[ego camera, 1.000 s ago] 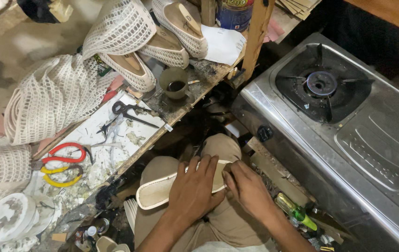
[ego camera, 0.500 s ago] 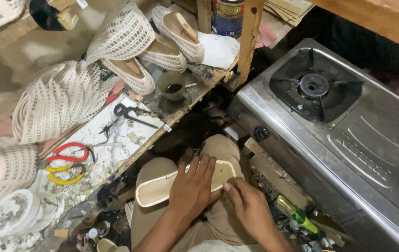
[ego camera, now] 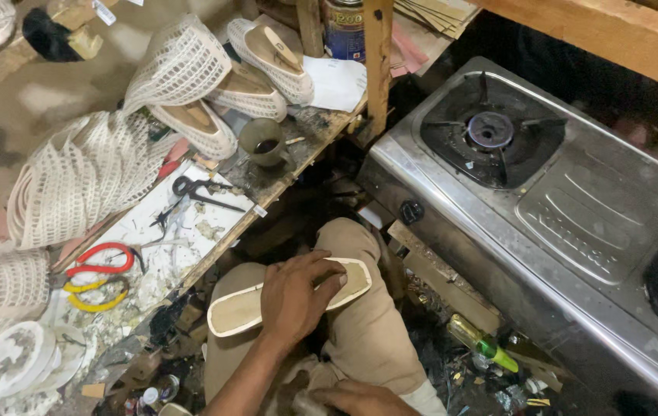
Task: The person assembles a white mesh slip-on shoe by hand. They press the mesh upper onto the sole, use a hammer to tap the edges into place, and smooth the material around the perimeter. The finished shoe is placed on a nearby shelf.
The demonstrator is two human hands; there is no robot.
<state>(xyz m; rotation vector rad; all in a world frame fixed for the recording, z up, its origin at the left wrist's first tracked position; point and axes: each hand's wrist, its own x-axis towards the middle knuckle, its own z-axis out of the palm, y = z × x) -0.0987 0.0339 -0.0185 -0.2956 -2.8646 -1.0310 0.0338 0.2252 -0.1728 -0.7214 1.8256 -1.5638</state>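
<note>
A long cream shoe sole (ego camera: 240, 310) lies across my knees, pale rim up. My left hand (ego camera: 294, 296) presses down on its middle, fingers spread over the toe half toward the right. My right hand (ego camera: 356, 399) rests low on my right thigh at the bottom edge, fingers curled, holding nothing that I can see. Both legs are in tan trousers (ego camera: 367, 339).
A cluttered workbench (ego camera: 213, 208) at left carries black pincers (ego camera: 198, 189), red and yellow scissors (ego camera: 98, 266), a small cup (ego camera: 263, 142), white woven shoe uppers (ego camera: 86, 173) and finished shoes (ego camera: 267, 58). A steel gas stove (ego camera: 544, 200) stands at right. A green-tipped bottle (ego camera: 483, 343) lies on the littered floor.
My right hand has left the sole's right end and dropped to my thigh. My left hand stays pressed on the sole.
</note>
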